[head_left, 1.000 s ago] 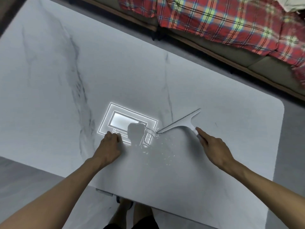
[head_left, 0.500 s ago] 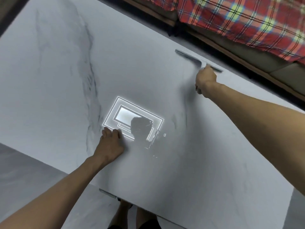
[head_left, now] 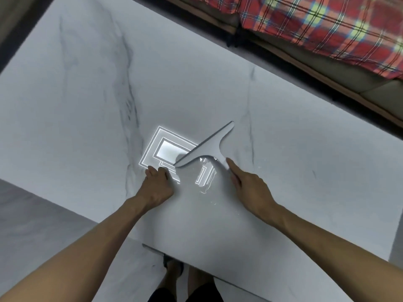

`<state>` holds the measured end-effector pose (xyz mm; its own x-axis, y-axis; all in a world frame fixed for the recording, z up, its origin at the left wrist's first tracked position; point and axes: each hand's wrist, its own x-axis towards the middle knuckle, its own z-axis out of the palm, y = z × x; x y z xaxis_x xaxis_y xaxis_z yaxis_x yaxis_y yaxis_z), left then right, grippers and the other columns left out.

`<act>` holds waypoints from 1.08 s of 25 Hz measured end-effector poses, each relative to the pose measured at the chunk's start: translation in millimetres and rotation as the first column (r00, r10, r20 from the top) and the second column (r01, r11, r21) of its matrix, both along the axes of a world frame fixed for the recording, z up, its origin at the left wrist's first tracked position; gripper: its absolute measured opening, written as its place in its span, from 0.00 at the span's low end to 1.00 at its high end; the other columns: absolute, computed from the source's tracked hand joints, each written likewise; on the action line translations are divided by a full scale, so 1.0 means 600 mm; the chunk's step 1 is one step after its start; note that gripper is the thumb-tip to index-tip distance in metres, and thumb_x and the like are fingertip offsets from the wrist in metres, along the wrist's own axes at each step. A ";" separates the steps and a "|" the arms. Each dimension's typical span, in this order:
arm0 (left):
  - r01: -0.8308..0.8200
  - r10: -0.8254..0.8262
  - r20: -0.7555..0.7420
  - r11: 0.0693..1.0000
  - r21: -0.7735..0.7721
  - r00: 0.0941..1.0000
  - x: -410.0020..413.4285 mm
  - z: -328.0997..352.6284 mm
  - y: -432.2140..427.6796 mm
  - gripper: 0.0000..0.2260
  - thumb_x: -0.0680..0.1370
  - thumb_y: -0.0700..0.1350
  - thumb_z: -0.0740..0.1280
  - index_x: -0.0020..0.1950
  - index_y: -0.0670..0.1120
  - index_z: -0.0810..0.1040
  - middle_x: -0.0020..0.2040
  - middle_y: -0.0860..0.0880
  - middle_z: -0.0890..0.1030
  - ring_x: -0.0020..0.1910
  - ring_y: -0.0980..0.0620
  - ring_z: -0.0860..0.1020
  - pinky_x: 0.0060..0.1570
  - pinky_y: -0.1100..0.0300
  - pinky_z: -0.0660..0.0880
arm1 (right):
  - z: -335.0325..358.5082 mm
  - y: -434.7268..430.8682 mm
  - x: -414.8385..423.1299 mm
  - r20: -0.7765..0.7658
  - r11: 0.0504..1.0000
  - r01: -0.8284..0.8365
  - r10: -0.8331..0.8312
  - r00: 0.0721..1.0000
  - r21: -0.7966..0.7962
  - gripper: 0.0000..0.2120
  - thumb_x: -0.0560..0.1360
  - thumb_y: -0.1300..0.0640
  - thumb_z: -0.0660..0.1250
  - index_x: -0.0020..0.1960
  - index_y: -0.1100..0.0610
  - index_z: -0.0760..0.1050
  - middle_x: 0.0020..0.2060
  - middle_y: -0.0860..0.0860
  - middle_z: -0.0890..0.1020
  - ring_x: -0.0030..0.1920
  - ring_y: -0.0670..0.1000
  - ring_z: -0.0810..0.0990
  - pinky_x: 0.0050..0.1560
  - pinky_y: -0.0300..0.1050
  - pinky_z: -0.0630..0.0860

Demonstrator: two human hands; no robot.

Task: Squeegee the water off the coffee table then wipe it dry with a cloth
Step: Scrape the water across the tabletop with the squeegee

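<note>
A white marble coffee table [head_left: 294,171] fills the head view. My right hand [head_left: 248,184] grips the handle of a grey T-shaped squeegee [head_left: 207,147], index finger stretched along it. Its blade lies diagonally across the table's middle, over the bright reflection of a ceiling light. A thin pool of water [head_left: 205,177] with scattered droplets glistens just below the blade, between my hands. My left hand [head_left: 158,182] rests on the table with fingers curled, holding nothing. No cloth is in view.
A sofa with a red plaid blanket [head_left: 316,25] runs along the far side of the table, across a narrow strip of floor. The table's near edge is by my legs [head_left: 187,284]. Grey floor lies at left.
My right hand pulled the squeegee from the table's far edge back toward me to the middle. Half a second before that it had swept out from the middle. My left hand stayed put.
</note>
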<state>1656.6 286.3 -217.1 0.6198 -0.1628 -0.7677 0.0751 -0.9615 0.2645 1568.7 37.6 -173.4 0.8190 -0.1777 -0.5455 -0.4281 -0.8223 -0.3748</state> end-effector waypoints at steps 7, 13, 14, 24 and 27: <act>-0.011 0.022 0.135 0.997 -0.081 0.991 -0.021 0.014 0.038 0.06 0.78 0.40 0.61 0.54 0.42 0.70 0.44 0.43 0.76 0.40 0.46 0.74 0.35 0.57 0.69 | 0.040 -0.103 -0.196 -0.141 0.979 -0.113 0.090 0.986 -0.170 0.23 0.83 0.48 0.48 0.76 0.34 0.48 0.40 0.47 0.77 0.40 0.52 0.75 0.41 0.46 0.73; -0.014 0.039 0.187 0.991 -0.133 0.982 -0.078 0.041 0.076 0.09 0.79 0.49 0.57 0.45 0.44 0.68 0.36 0.45 0.79 0.37 0.42 0.77 0.39 0.50 0.75 | 0.114 -0.119 -0.254 -0.143 0.971 -0.018 -0.017 0.990 -0.238 0.20 0.81 0.39 0.44 0.72 0.29 0.52 0.53 0.43 0.83 0.51 0.52 0.80 0.41 0.45 0.71; 0.021 0.011 0.221 0.990 -0.139 0.975 -0.082 0.039 0.087 0.08 0.79 0.48 0.59 0.45 0.44 0.69 0.36 0.45 0.79 0.37 0.41 0.77 0.39 0.49 0.76 | 0.124 -0.108 -0.255 -0.112 0.971 -0.014 -0.013 0.994 -0.238 0.20 0.80 0.38 0.43 0.72 0.29 0.52 0.53 0.41 0.82 0.51 0.51 0.80 0.41 0.45 0.71; -0.308 0.300 0.397 0.950 -0.045 0.867 -0.079 0.011 0.237 0.06 0.78 0.40 0.57 0.53 0.48 0.67 0.43 0.49 0.78 0.39 0.43 0.76 0.39 0.52 0.71 | 0.016 0.243 -0.103 0.013 0.593 -0.803 0.804 0.595 0.066 0.22 0.84 0.48 0.49 0.77 0.45 0.56 0.55 0.52 0.80 0.50 0.56 0.79 0.45 0.47 0.73; -0.394 0.389 0.348 0.917 -0.061 0.853 -0.074 0.006 0.264 0.06 0.76 0.39 0.57 0.51 0.48 0.67 0.43 0.51 0.74 0.40 0.46 0.73 0.39 0.54 0.68 | -0.026 0.296 -0.052 0.054 0.519 -0.855 0.854 0.518 0.007 0.21 0.84 0.50 0.50 0.77 0.46 0.57 0.53 0.53 0.79 0.48 0.56 0.79 0.44 0.47 0.72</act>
<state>1612.0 444.7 -213.5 0.8560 0.1578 -0.4924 0.3522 -0.8751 0.3319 1537.4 215.3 -188.7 0.5883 0.6343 -0.5015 0.4896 -0.7730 -0.4034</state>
